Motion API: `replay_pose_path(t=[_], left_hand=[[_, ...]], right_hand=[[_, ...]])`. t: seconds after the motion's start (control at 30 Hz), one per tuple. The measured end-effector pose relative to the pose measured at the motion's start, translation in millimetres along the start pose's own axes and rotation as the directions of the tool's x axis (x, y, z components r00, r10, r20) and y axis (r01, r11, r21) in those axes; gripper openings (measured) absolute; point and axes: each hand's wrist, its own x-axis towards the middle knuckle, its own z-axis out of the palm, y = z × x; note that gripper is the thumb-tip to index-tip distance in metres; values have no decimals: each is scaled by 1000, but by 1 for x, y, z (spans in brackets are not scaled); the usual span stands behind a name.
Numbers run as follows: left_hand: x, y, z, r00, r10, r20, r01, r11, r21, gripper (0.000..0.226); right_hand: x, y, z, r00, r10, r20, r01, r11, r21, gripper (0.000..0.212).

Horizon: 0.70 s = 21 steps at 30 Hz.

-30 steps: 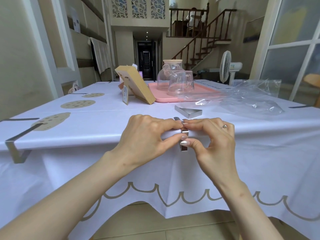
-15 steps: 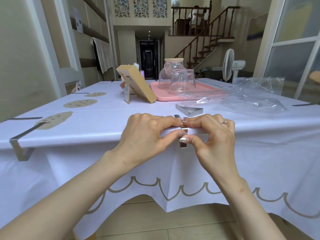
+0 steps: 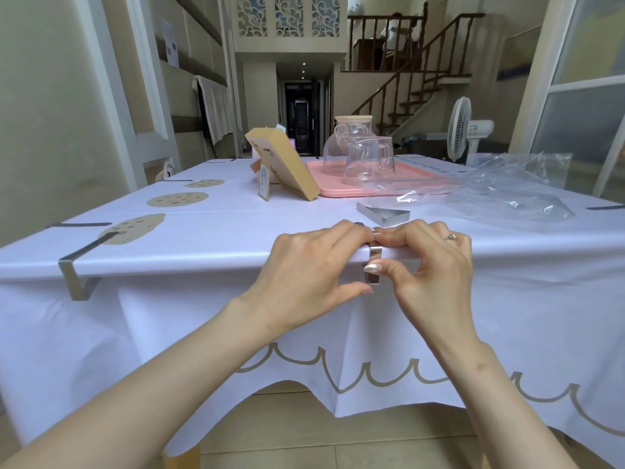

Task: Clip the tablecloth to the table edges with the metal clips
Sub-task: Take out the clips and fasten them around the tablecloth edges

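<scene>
Clip, bent flat silver metal [image 3: 373, 262], stiff and slippery, astride white tablecloth's [image 3: 203, 252] edge.
Your left hand [image 3: 314, 265] and right hand [image 3: 429, 262] pinch it; grip its flat faces.

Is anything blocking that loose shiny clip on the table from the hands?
Nothing visible. The loose metal clip lies on bare tablecloth just behind the left hand and right hand, which are both on the clip at the edge.
</scene>
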Motion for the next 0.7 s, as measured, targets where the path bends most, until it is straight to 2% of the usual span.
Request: replay_pose_path(t=[0.1, 0.2, 0.27, 0.33, 0.43, 0.5, 0.6, 0.7], left_hand=[[0, 0, 0, 1000, -5, -15, 6, 1000, 31, 49], [0, 1, -1, 1000, -2, -9, 3, 999, 43, 47], [0, 0, -1, 1000, 5, -1, -5, 999, 44, 46], [0, 0, 0, 1000, 10, -1, -10, 999, 51, 46], [0, -2, 1, 1000, 8, -8, -8, 999, 52, 47], [0, -3, 1, 1000, 0, 1, 0, 999, 39, 48], [3, -1, -2, 999, -53, 5, 53, 996, -75, 49], [13, -1, -10, 978, -205, 43, 209, 948, -240, 44]], right_hand=[[6, 2, -9, 996, 5, 89, -8, 999, 35, 16], [25, 3, -22, 980, 129, 155, -158, 968, 194, 12], [43, 10, -24, 981, 127, 149, -136, 989, 56, 10], [59, 17, -21, 958, 130, 255, -99, 986, -131, 17], [74, 26, -13, 898, 170, 406, -81, 971, -227, 18], [76, 27, -10, 903, 157, 400, -87, 978, -188, 10], [74, 27, -10, 932, 108, 347, -69, 990, -122, 6], [70, 24, -15, 957, 94, 275, -102, 995, 13, 19]])
